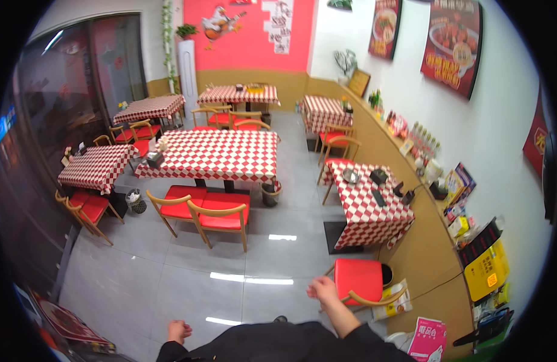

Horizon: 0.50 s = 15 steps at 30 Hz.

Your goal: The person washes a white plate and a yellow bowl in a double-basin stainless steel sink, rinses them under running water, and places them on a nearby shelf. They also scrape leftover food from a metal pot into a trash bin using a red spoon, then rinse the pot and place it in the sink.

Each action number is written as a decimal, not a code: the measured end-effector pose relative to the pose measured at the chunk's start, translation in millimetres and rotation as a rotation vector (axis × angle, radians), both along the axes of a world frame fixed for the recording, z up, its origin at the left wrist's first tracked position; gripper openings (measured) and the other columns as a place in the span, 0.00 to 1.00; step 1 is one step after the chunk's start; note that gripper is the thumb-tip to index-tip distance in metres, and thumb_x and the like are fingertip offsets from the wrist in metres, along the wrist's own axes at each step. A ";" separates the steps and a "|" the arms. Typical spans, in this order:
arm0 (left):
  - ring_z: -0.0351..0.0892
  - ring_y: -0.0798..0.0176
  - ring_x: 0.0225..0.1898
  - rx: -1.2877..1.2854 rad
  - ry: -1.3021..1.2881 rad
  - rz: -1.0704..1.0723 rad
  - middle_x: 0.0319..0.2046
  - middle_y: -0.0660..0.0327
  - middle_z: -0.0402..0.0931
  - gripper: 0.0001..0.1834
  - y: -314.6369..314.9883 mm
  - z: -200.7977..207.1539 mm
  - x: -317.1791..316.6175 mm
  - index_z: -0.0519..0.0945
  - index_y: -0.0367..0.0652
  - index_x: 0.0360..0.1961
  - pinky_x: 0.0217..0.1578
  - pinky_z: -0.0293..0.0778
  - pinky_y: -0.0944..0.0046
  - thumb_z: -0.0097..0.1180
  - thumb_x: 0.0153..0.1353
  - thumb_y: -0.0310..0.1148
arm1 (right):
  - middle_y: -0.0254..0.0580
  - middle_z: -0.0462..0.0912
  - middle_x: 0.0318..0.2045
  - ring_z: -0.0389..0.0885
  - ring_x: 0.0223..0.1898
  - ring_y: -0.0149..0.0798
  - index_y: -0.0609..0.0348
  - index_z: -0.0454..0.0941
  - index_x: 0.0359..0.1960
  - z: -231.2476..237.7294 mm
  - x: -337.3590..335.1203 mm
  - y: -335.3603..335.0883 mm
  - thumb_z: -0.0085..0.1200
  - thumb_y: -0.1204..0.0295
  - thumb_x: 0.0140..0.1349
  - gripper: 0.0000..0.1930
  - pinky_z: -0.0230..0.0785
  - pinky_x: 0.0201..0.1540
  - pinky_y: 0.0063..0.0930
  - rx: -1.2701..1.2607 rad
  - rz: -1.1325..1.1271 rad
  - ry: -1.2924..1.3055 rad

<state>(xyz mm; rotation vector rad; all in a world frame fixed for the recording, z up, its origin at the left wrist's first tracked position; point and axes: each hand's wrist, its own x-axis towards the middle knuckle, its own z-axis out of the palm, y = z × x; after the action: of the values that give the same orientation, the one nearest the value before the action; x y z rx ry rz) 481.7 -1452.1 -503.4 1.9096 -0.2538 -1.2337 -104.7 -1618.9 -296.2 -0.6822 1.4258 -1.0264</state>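
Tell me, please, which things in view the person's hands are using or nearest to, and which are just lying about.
At or nearest the hands:
- right hand: nothing visibly held; nearest the red-seated chair
- left hand: nothing visibly held

Just lying about:
- metal bowl
- pink sheet
- black wastebasket

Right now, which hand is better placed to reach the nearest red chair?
Probably the right hand: it appears just left of the chair; the left hand is much farther off.
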 end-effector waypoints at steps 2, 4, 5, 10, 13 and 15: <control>0.86 0.51 0.31 0.095 -0.446 -0.776 0.25 0.48 0.81 0.12 -17.6 19.7 -29.8 0.81 0.39 0.32 0.31 0.83 0.47 0.54 0.69 0.36 | 0.46 0.84 0.40 0.87 0.38 0.37 0.69 0.77 0.51 12.1 0.1 -75.2 0.58 0.70 0.69 0.15 0.83 0.39 0.30 -0.058 0.157 -0.058; 0.87 0.51 0.31 0.013 -1.119 -1.439 0.25 0.47 0.83 0.16 -48.6 33.9 -66.7 0.85 0.42 0.29 0.36 0.83 0.44 0.56 0.68 0.41 | 0.45 0.85 0.41 0.88 0.40 0.37 0.67 0.77 0.53 27.7 -4.2 -147.1 0.59 0.67 0.70 0.17 0.82 0.41 0.29 -0.147 0.288 -0.014; 0.87 0.51 0.31 0.113 -0.855 -1.315 0.25 0.48 0.83 0.16 -74.2 35.1 -82.7 0.85 0.42 0.29 0.36 0.83 0.44 0.56 0.68 0.41 | 0.45 0.85 0.41 0.88 0.40 0.37 0.67 0.77 0.53 32.5 -10.3 -181.1 0.59 0.67 0.70 0.17 0.82 0.42 0.29 -0.145 0.325 0.026; 0.86 0.52 0.30 0.270 -0.424 -1.075 0.25 0.50 0.83 0.16 -255.5 8.0 -129.3 0.86 0.43 0.31 0.35 0.82 0.46 0.54 0.68 0.42 | 0.43 0.85 0.39 0.87 0.38 0.34 0.66 0.78 0.52 12.9 -73.1 -352.3 0.60 0.67 0.71 0.16 0.80 0.40 0.29 -0.265 0.327 0.225; 0.86 0.52 0.29 0.202 -0.445 -1.287 0.24 0.51 0.84 0.16 -377.9 -28.7 -144.2 0.86 0.44 0.31 0.35 0.81 0.48 0.53 0.68 0.42 | 0.42 0.85 0.35 0.85 0.34 0.33 0.67 0.78 0.48 -5.8 -129.1 -417.3 0.59 0.69 0.70 0.13 0.79 0.36 0.27 -0.153 0.145 0.223; 0.86 0.53 0.28 0.003 -0.626 -1.637 0.24 0.52 0.84 0.17 -482.6 -39.1 -154.6 0.87 0.45 0.32 0.34 0.81 0.48 0.52 0.68 0.43 | 0.42 0.85 0.34 0.85 0.33 0.34 0.67 0.78 0.46 -2.7 -168.1 -454.9 0.59 0.70 0.70 0.11 0.79 0.35 0.27 -0.074 0.002 0.166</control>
<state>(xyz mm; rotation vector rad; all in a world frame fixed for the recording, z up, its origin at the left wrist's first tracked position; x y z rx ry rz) 327.1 -1934.7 -542.5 1.8653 -2.4564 -1.3689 -272.7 -2073.8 -298.9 -0.8385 1.5353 -1.0446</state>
